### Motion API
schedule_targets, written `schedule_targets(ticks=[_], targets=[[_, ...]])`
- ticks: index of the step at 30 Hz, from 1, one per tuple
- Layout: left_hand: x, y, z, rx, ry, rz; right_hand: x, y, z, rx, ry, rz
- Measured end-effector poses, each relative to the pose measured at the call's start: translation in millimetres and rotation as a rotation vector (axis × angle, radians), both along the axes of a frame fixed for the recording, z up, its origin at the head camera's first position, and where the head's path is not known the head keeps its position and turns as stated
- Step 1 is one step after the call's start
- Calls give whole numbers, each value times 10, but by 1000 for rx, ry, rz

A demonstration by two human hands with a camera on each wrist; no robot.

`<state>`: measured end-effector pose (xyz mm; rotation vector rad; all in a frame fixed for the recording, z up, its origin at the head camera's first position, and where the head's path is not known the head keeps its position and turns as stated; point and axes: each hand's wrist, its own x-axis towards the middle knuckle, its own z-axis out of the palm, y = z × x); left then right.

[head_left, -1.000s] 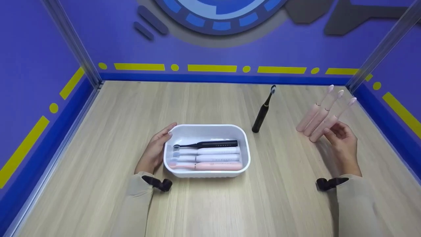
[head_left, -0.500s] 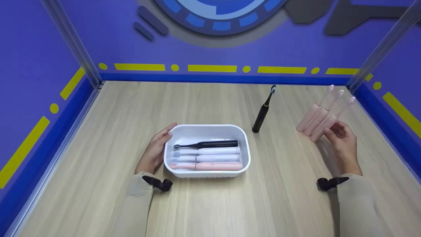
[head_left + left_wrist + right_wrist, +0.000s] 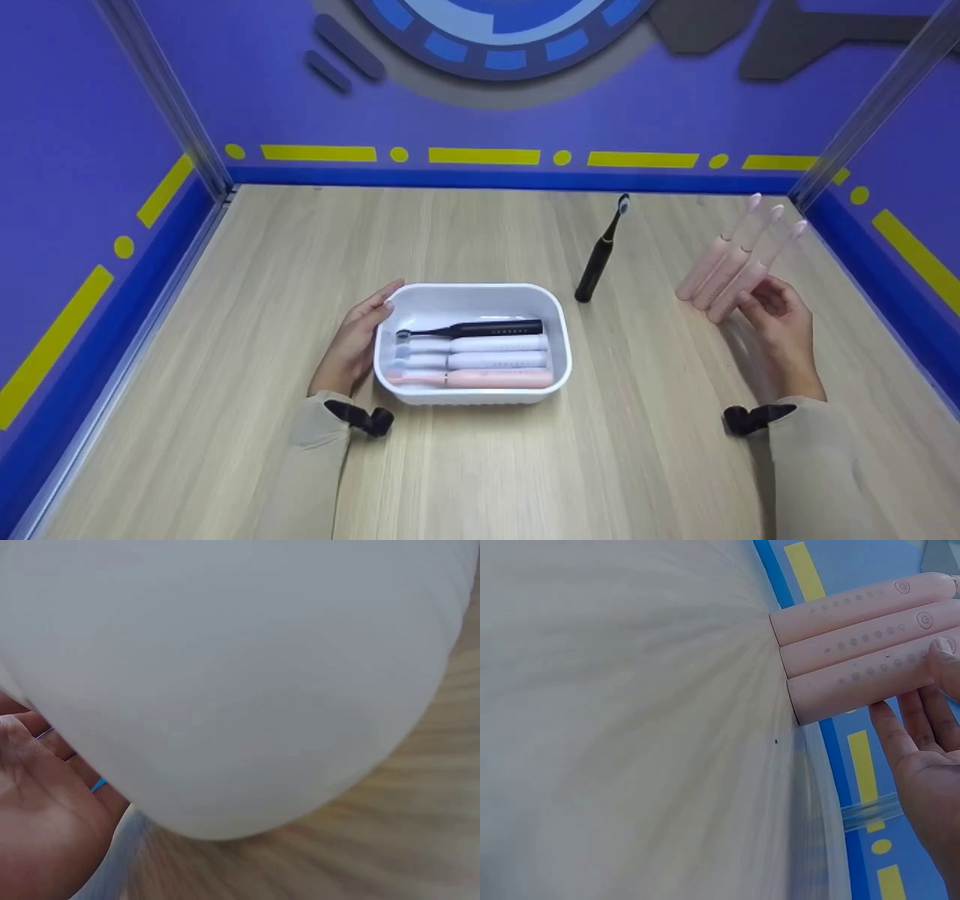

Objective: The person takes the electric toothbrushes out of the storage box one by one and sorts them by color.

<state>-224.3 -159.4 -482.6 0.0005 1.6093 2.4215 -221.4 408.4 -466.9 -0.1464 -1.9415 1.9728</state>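
Note:
My left hand (image 3: 350,341) grips the left end of a white plastic bin (image 3: 471,400), its thumb over the rim. In the left wrist view the bin's outer wall (image 3: 240,705) covers most of the picture and hides the fingertips. Inside lie a black electric toothbrush (image 3: 498,328), two white ones (image 3: 498,361) and a pink one (image 3: 498,379), side by side. At the right, three pink electric toothbrushes stand upright in a tight row. My right hand (image 3: 786,330) pinches the nearest pink toothbrush (image 3: 739,292) by its handle; the thumb lies near its power button in the right wrist view.
One black electric toothbrush (image 3: 595,268) stands upright between the bin and the pink row. The wooden table (image 3: 480,465) is bounded by a blue back wall (image 3: 480,176) and side walls with metal corner posts (image 3: 874,112).
The nearest pink toothbrush, in my right hand, has shifted very slightly left toward the other two. My left hand and the bin have stayed in place.

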Motion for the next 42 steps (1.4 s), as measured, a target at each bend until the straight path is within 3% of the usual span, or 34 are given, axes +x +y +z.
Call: schedule_targets(ticks=[10,21,27,35,42], targets=[[-2,7,2,2,0,3,63,13,16,-7,-1,3],[6,-12,2,-18,-1,-19,108,19,53,-181,-32,6],[5,-1,11,-5,-10,-7,131,1,100,-321,15,-27],[19,-7,24,-7,-7,-13,173,-45,178,-406,40,-74],[9,-13,7,-23,4,-22,201,-117,216,-489,121,-76]])
